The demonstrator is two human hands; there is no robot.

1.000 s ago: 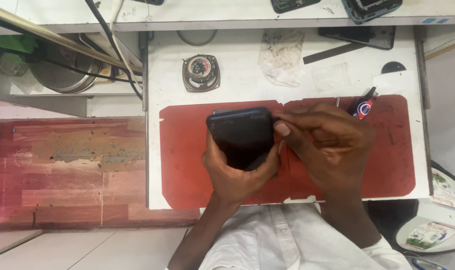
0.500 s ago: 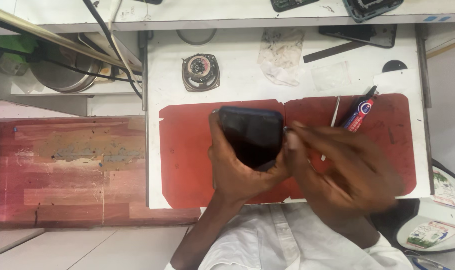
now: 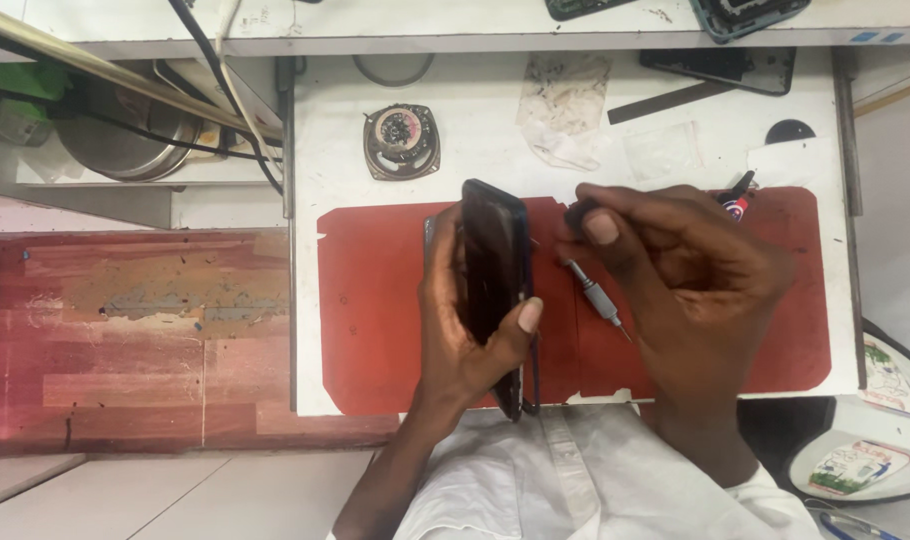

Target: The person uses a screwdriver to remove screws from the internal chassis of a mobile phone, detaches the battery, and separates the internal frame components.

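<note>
My left hand grips a black smartphone, turned on its long edge above the red work mat. The thumb presses on the phone's right rim. My right hand hovers just right of the phone and pinches a small screwdriver between thumb and fingers. Its metal tip points down and to the right, toward the mat. Phone and screwdriver are a short gap apart.
A round loudspeaker lies on the white table behind the mat. A crumpled plastic bag, a dark phone part and a red pen lie at the back right. Cables hang at left.
The phone has been turned from lying flat in the left hand to standing on its edge. The right hand left the phone, moved right and now holds the screwdriver.
</note>
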